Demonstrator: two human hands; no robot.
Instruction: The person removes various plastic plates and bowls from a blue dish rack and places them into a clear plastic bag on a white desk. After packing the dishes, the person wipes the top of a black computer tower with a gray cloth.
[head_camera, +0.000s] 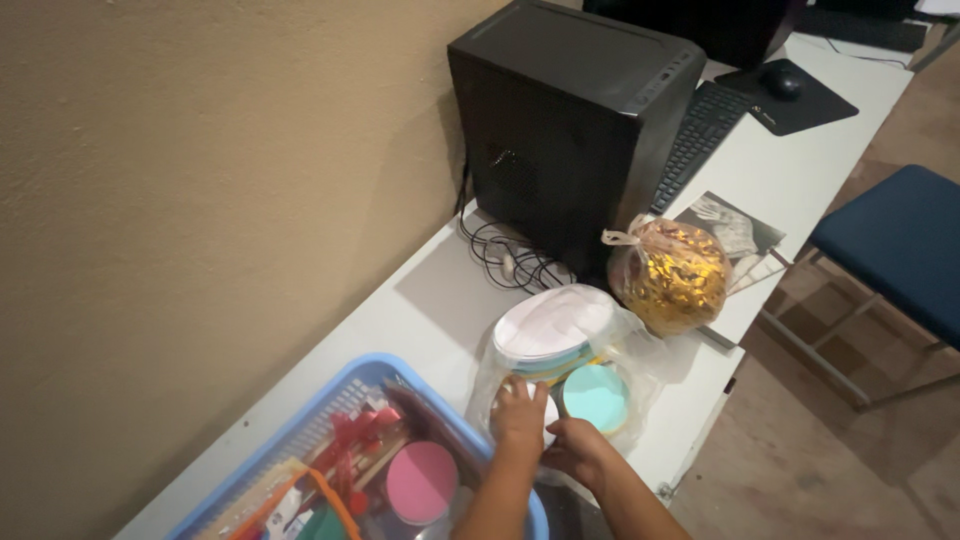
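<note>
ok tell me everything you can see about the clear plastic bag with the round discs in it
The clear plastic bag is thin, crinkled and glossy, lying on the white table between the blue basket and a tied bag of gold bits. Through it show stacked round discs: a larger white-topped stack with coloured edges beneath, and a smaller teal stack. The left hand and the right hand both rest on its near end.

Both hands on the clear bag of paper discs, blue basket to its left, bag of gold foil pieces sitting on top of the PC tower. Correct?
Not quite. In the head view the bag of gold foil pieces sits on the white table in front of the PC tower, not on top. The rest holds: left hand and right hand on the clear bag of paper discs, blue basket to its left.
</note>
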